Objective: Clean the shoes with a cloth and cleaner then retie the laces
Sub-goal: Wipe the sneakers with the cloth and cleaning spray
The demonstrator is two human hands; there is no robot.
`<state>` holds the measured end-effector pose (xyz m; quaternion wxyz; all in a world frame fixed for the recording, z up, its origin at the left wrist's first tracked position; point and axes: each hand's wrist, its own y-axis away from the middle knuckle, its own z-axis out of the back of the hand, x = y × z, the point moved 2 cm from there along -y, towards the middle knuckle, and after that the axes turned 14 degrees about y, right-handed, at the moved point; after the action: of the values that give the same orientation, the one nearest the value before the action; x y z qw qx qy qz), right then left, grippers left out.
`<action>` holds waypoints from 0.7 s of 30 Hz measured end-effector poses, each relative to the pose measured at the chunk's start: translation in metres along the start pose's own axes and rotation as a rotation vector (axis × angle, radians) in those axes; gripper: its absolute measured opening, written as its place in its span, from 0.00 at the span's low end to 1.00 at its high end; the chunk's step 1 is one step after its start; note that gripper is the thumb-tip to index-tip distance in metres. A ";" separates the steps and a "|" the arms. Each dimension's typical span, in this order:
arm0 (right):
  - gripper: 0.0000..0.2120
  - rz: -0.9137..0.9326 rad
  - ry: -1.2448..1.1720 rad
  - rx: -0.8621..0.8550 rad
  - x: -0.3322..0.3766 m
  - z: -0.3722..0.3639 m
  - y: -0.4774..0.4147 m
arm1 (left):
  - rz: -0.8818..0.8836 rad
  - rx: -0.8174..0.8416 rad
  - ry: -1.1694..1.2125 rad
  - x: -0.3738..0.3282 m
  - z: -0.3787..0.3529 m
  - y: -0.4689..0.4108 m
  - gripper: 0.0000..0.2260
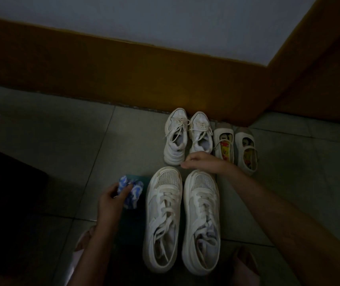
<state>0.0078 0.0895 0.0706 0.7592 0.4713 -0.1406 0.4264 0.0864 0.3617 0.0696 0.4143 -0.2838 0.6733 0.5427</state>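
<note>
Very dim; we see the left hand [111, 201] clutching a crumpled blue-white cloth [133, 189] over a dark green flat thing [132, 219] we can't identify, just left of the big white sneakers [164, 219]. The right hand [202, 162] hovers past their toes, hiding the heel of a small white sneaker [201, 133]; we can't tell if it grips anything. The strap shoes [246, 149] are murky, and no cleaner is made out.
</note>
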 end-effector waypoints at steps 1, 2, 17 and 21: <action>0.07 0.000 0.007 -0.016 0.001 0.000 0.000 | 0.011 0.002 -0.012 0.001 0.001 0.000 0.01; 0.07 0.002 0.016 -0.034 0.000 0.000 0.001 | 0.026 0.000 -0.019 0.001 0.002 0.000 0.01; 0.11 0.084 -0.197 -0.125 0.039 0.005 0.018 | -0.019 -0.001 0.028 -0.003 0.006 -0.001 0.03; 0.14 0.133 -0.265 -0.090 0.085 -0.015 0.016 | -0.039 -0.060 0.084 -0.007 0.016 -0.006 0.03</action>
<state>0.0430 0.1489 0.1244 0.7245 0.4785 -0.2893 0.4031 0.0985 0.3751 0.0715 0.3872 -0.3317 0.6680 0.5421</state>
